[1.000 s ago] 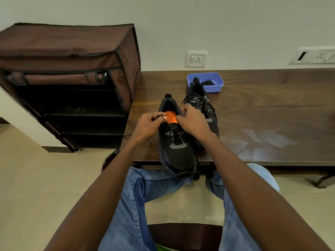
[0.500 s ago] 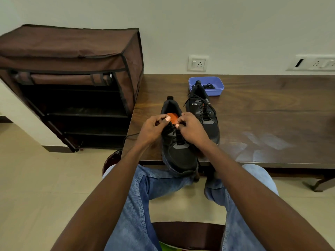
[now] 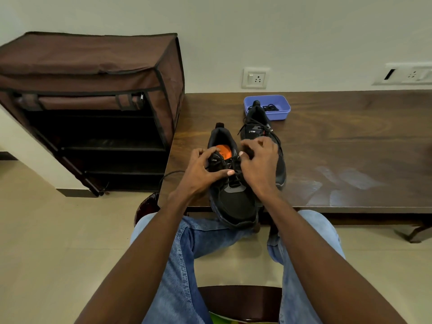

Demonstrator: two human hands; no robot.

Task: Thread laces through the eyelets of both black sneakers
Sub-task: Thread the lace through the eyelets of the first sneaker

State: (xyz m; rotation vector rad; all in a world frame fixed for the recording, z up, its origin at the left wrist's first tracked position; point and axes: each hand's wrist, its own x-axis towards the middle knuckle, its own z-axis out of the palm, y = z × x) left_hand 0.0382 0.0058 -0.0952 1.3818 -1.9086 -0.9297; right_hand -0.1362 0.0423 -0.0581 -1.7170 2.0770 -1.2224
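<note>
right hand (image 3: 259,163) has lifted off near sneaker (image 3: 230,183), fingers curled, pinching lace; left hand (image 3: 205,170) grips tongue. risk: lace slipping out.

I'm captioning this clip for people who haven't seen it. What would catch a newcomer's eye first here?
First, the two hands meeting over the near black sneaker at the table's front edge: the left hand grips its tongue, the right hand pinches the lace. The orange insole glows inside it. Behind stand the second sneaker, a blue tray and, left, a brown fabric shoe rack.
</note>
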